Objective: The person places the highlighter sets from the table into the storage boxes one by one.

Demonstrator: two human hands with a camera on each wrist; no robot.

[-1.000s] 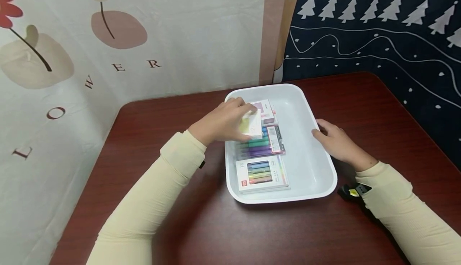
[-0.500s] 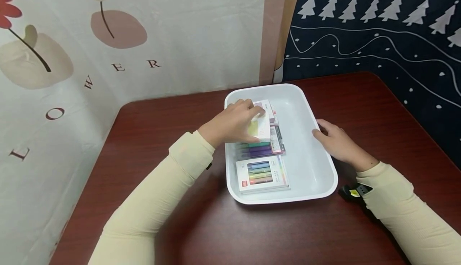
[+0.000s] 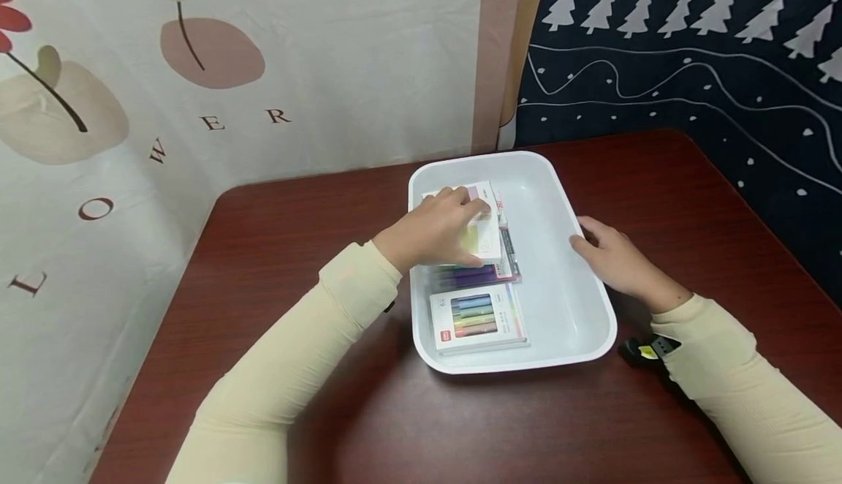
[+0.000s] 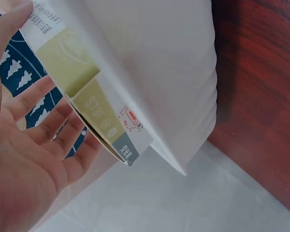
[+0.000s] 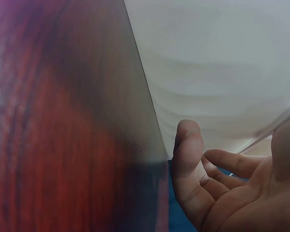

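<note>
In the head view my left hand holds a small white box with a yellow-green panel above the left side of a white plastic tray. The left wrist view shows the box between thumb and fingers, marked S731. Beneath it lies a clear pack of purple and green pens, partly covered. Another white box with a lilac panel sits behind, half hidden by the hand. Nearer the front lies a white box of coloured pens with a window. My right hand grips the tray's right rim.
The tray stands on a dark red wooden table. A pale printed cloth hangs behind on the left, and a navy cloth with white trees on the right. A dark strap device is at the right wrist.
My left hand has carried the white and yellow-green box to the right and slightly toward the front, over the pen pack. The right hand and tray stay in place.
</note>
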